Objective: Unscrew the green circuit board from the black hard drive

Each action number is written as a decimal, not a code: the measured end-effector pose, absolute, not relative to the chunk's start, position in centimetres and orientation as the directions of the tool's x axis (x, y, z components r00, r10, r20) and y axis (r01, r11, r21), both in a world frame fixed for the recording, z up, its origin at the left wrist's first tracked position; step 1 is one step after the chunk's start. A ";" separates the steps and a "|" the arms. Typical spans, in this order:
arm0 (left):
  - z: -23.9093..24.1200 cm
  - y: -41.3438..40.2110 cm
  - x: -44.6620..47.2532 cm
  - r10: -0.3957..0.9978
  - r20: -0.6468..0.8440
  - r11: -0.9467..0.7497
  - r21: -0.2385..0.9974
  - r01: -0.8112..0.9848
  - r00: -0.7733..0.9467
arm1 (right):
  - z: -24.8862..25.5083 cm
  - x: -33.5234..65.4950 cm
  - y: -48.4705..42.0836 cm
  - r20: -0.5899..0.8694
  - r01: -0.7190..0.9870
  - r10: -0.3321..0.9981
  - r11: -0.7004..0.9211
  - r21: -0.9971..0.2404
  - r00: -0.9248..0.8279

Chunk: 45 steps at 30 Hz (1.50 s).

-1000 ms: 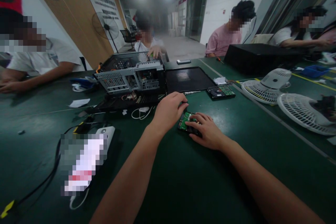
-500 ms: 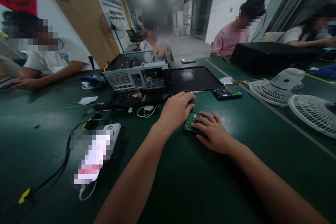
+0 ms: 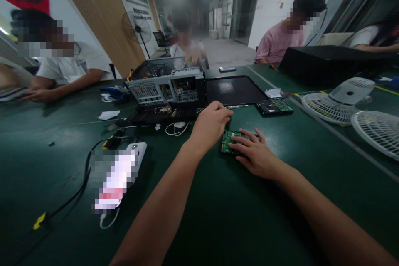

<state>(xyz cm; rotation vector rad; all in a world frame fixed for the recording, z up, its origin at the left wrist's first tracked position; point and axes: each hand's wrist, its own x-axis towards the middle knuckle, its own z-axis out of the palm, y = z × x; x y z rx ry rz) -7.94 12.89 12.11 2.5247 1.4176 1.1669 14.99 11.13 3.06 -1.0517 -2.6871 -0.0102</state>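
A small hard drive [image 3: 227,140] with a green circuit board facing up lies on the green table [image 3: 218,216]. My right hand [image 3: 254,154] rests flat on it, fingers spread over the board. My left hand [image 3: 210,124] sits just left of and behind the drive, its fingers curled down at the drive's far edge; what they grip is hidden. An open computer case [image 3: 165,87] stands behind my hands, with its black side panel [image 3: 233,89] lying flat beside it.
A second hard drive [image 3: 274,106] lies to the right of the panel. Two white fan grilles [image 3: 330,106] lie at the right. A white device with a black cable [image 3: 137,151] lies at left. Several other people sit around the table. A black case [image 3: 330,64] stands at the back right.
The view has shifted slightly; my hands stay on the drive, with my left hand edging a little further toward its far edge.
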 end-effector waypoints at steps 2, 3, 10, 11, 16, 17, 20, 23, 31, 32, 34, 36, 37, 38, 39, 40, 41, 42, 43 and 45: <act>12.1 13.0 -7.9 0.734 0.600 -0.599 0.353 0.719 0.318 | 3.1 14.9 10.9 0.242 0.676 0.674 0.732 -0.089 -0.698; 12.0 13.0 -7.9 0.728 0.602 -0.608 0.350 0.712 0.327 | 3.1 14.9 10.8 0.244 0.681 0.678 0.727 -0.087 -0.693; 11.1 13.6 -7.5 0.707 0.627 -0.629 0.344 0.697 0.328 | 3.3 14.2 10.0 0.259 0.712 0.702 0.699 -0.071 -0.663; 10.9 13.6 -7.4 0.712 0.630 -0.618 0.352 0.703 0.310 | 3.3 14.2 10.0 0.261 0.712 0.702 0.699 -0.072 -0.663; 10.3 13.5 -6.9 0.701 0.666 -0.594 0.349 0.724 0.254 | 3.0 14.4 10.2 0.261 0.696 0.691 0.712 -0.088 -0.674; 10.3 13.4 -6.8 0.698 0.670 -0.594 0.343 0.727 0.253 | 3.0 14.5 10.3 0.262 0.693 0.689 0.715 -0.095 -0.676; 10.4 13.3 -6.8 0.696 0.669 -0.596 0.334 0.730 0.262 | 3.2 14.6 10.4 0.258 0.681 0.684 0.723 -0.119 -0.682; 10.5 13.4 -7.0 0.689 0.667 -0.608 0.321 0.727 0.282 | 3.4 14.6 10.4 0.244 0.673 0.682 0.728 -0.133 -0.689; 10.9 13.4 -7.2 0.677 0.653 -0.663 0.340 0.666 0.341 | 3.5 14.3 10.2 0.233 0.663 0.677 0.734 -0.149 -0.698; 10.9 13.4 -7.2 0.674 0.654 -0.671 0.346 0.656 0.345 | 3.5 14.2 10.2 0.236 0.662 0.677 0.734 -0.151 -0.697; 10.8 13.4 -7.2 0.661 0.664 -0.689 0.352 0.634 0.350 | 3.5 14.1 10.1 0.247 0.658 0.674 0.736 -0.157 -0.696; 10.7 13.4 -7.1 0.650 0.676 -0.702 0.357 0.616 0.348 | 3.4 13.9 10.0 0.259 0.651 0.671 0.740 -0.170 -0.695; 10.5 13.5 -7.1 0.647 0.680 -0.704 0.359 0.613 0.344 | 3.4 13.8 10.0 0.265 0.649 0.670 0.740 -0.175 -0.693; 10.5 13.5 -7.2 0.645 0.685 -0.704 0.360 0.612 0.339 | 3.4 13.8 10.0 0.271 0.649 0.670 0.740 -0.175 -0.691; 10.4 13.6 -7.2 0.646 0.688 -0.701 0.362 0.615 0.331 | 3.3 13.7 10.0 0.274 0.650 0.669 0.740 -0.170 -0.691; 10.3 13.7 -7.2 0.648 0.689 -0.697 0.365 0.617 0.324 | 3.3 13.7 10.0 0.276 0.653 0.669 0.740 -0.159 -0.690; 10.3 13.7 -7.3 0.651 0.690 -0.693 0.369 0.620 0.317 | 3.2 13.7 10.0 0.277 0.657 0.668 0.740 -0.144 -0.691; 10.3 13.8 -7.3 0.654 0.690 -0.689 0.371 0.623 0.311 | 3.1 13.7 10.0 0.276 0.661 0.666 0.740 -0.127 -0.693; 10.3 13.8 -7.4 0.658 0.688 -0.683 0.373 0.628 0.306 | 3.1 13.7 10.1 0.274 0.664 0.665 0.740 -0.110 -0.695; 10.3 13.9 -7.5 0.664 0.686 -0.671 0.372 0.641 0.297 | 3.1 13.8 10.2 0.266 0.666 0.661 0.741 -0.083 -0.702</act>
